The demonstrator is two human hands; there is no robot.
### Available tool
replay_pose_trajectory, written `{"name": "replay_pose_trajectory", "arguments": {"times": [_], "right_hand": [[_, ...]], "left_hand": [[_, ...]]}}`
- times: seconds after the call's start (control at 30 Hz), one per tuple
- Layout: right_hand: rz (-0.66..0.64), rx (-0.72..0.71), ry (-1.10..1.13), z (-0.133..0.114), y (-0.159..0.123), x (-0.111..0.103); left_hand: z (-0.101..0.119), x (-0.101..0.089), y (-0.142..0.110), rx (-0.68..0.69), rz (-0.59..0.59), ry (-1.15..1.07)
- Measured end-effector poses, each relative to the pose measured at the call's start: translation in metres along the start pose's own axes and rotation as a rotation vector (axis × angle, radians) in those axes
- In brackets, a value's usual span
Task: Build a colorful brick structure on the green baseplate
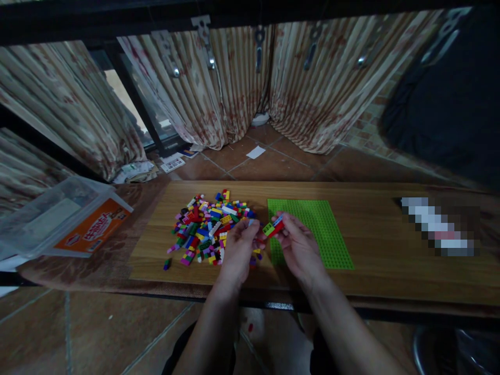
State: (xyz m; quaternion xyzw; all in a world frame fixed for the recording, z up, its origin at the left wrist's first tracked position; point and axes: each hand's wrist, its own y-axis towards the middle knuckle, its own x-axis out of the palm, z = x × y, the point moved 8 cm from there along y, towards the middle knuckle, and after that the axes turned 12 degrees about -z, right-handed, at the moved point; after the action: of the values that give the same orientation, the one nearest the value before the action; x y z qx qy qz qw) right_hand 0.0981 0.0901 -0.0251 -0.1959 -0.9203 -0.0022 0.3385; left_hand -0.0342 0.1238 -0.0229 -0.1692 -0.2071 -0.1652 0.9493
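My right hand (300, 246) pinches a small block of joined toy bricks (274, 226), with red, lime green and blue showing. It is held over the left edge of a green studded baseplate (332, 242). Close beside it on the left, my left hand (239, 246) has its thumb and fingers pressed together; what is in them is too small and hidden to name. Under and left of that hand spreads a heap of loose toy bricks (203, 229) in many colours, partly covered by it. A small green and blue brick piece (167, 264) lies apart at the heap's near left.
The bricks and baseplate lie on a long wooden board (383, 250). A clear plastic box (62, 213) with an orange label stands at the left. A blurred-out object (439, 226) lies at the board's right. Curtains (219, 88) hang behind; papers (136, 171) lie on the floor.
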Motion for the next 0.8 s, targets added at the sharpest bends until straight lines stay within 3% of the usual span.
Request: {"name": "replay_pose_trajectory", "arguments": {"times": [0.2,0.3,0.4,0.57,0.67,0.8], "right_hand": [[-0.053,-0.017,-0.119,0.002,-0.001,0.007],[-0.065,-0.047,-0.196,0.005,0.000,0.008],[-0.035,-0.098,-0.250,0.006,0.001,0.007],[0.075,-0.166,-0.213,0.005,-0.002,-0.002],[0.050,-0.124,-0.259,0.008,0.000,-0.002],[-0.008,-0.097,-0.481,0.009,0.004,-0.002]], "left_hand": [[0.006,0.015,0.000,0.052,-0.166,0.295],[0.008,0.014,-0.001,0.123,-0.123,0.367],[0.003,0.010,-0.001,0.125,-0.054,0.269],[-0.008,-0.006,-0.002,0.051,0.136,-0.107],[-0.006,-0.010,-0.002,0.015,0.151,-0.156],[-0.002,-0.015,-0.003,-0.014,0.140,-0.171]]}}
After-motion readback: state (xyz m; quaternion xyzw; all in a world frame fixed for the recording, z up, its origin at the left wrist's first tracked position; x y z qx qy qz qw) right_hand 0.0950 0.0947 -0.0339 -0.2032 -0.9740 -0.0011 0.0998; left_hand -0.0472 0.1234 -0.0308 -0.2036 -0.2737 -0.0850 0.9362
